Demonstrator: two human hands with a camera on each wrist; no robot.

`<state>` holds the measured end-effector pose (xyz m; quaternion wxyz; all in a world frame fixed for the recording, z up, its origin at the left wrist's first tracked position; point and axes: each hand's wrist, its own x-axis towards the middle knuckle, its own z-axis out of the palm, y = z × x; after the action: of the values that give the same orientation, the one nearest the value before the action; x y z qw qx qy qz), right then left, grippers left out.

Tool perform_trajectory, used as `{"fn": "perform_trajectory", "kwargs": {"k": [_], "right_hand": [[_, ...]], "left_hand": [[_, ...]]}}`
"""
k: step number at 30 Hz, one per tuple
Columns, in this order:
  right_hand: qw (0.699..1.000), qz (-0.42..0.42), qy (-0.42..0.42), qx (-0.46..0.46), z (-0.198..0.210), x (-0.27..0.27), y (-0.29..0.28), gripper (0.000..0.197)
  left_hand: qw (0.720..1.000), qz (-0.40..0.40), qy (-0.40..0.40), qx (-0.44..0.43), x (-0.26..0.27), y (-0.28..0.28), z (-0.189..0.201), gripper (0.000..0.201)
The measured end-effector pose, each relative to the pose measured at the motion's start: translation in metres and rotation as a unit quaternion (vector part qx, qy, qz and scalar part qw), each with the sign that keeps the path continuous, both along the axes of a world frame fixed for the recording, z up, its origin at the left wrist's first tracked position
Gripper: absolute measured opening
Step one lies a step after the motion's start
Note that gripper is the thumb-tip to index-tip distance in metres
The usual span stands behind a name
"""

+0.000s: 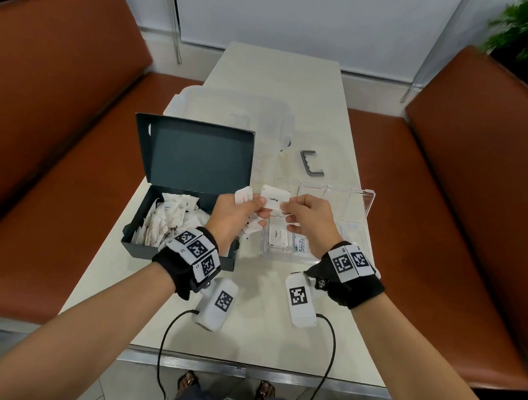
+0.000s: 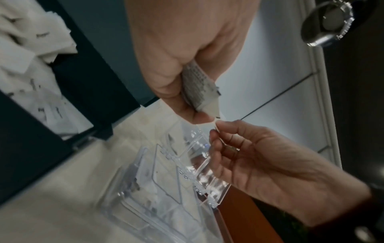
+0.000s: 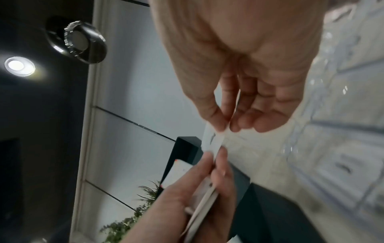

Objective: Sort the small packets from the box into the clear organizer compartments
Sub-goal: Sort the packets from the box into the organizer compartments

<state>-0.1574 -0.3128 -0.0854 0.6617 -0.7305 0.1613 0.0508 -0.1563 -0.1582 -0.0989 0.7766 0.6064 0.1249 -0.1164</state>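
Note:
A dark box with its lid up holds several white packets at table left. My left hand grips a bunch of packets above the box's right end. One white packet marked Pepper is held between both hands: my right hand pinches its right edge with thumb and forefinger. The clear organizer lies under and right of the hands, with a Pepper packet and a Stevia packet in its near compartments.
A grey handle-shaped part and a frosted clear lid lie behind the organizer. Orange bench seats flank the narrow pale table. Wrist camera units and their cables hang over the table's near edge.

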Motion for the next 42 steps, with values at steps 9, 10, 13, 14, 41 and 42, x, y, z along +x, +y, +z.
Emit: {"fn": "perform_trajectory", "kwargs": {"k": [9,10,13,14,41,42], "right_hand": [[0.927,0.170,-0.148,-0.299,0.016,0.011,-0.016,0.013],[0.926,0.172,-0.148,-0.303,0.017,0.012,-0.017,0.013],[0.933,0.174,-0.131,-0.286,0.017,0.012,-0.016,0.013],[0.939,0.171,-0.120,-0.274,0.017,0.012,-0.016,0.012],[0.900,0.024,0.043,-0.434,-0.054,0.012,0.010,0.010],[0.890,0.035,0.037,-0.453,-0.055,0.012,0.011,0.012]], "left_hand": [[0.971,-0.141,-0.046,0.190,0.009,0.008,0.008,0.020],[0.970,-0.142,-0.050,0.191,0.009,0.008,0.009,0.020],[0.970,-0.141,-0.056,0.189,0.009,0.008,0.009,0.020],[0.971,-0.139,-0.056,0.187,0.009,0.008,0.009,0.020],[0.994,-0.089,-0.009,0.069,0.001,0.012,-0.005,0.010],[0.994,-0.090,-0.008,0.066,0.000,0.013,-0.005,0.010]]}}
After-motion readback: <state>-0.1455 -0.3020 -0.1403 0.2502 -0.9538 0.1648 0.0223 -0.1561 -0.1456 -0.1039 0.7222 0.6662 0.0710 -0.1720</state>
